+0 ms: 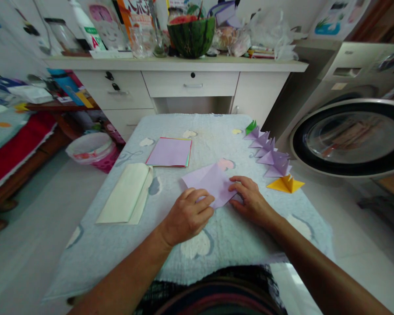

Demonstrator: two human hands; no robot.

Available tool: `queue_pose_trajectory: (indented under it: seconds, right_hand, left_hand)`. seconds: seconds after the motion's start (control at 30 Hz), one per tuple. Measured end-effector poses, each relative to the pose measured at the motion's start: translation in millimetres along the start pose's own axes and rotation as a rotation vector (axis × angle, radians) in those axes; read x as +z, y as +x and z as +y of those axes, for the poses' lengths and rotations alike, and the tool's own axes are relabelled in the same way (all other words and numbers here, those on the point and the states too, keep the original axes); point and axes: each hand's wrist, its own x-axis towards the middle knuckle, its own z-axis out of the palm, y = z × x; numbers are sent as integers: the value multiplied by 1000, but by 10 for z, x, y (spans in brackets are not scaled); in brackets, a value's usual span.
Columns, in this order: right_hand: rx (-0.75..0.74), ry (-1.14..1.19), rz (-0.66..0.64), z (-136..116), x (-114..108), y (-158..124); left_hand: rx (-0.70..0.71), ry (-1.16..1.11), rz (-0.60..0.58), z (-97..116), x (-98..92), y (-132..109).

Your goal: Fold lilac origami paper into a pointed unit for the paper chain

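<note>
A sheet of lilac origami paper [213, 181], with a crease visible across it, lies on the cloth-covered table in front of me. My left hand [192, 214] grips its near left edge, thumb and fingers pressed together. On the right corner, my right hand [246, 197] pinches the paper between thumb and fingers. Beyond my left hand rests a stack of square coloured paper [170, 152], lilac on top. To the right stands a row of folded paper pieces: a green one [251, 127], several purple ones [271, 153] and a yellow one [286, 184].
A folded pale green paper or cloth [124, 194] lies at the table's left. Behind the table, a white cabinet [190, 83] carries a cut watermelon [192, 37] and jars. A washing machine [351, 135] stands right, a pink waste bin [95, 151] left.
</note>
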Motion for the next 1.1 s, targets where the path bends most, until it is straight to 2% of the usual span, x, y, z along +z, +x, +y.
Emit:
queue_pose_trajectory:
  seconds: [0.17,0.4,0.77,0.93,1.1]
  right_hand:
    - [-46,-13,-22,-5,16,19]
    - [-33,37,-16,53,28,19]
    - [68,82,-5,104,-10,24]
    - [106,112,-11,115,-8,28]
    - [139,122,-3,132,3,17]
  left_hand:
    - [-62,-177,-149,5,115,12]
    - [-151,-241,-218,-6,212,-4]
    - [-378,-444,-425,13,-41,194]
    - [-433,-475,-423,-57,-55,252]
    - [-539,-486,-292,-96,59,260]
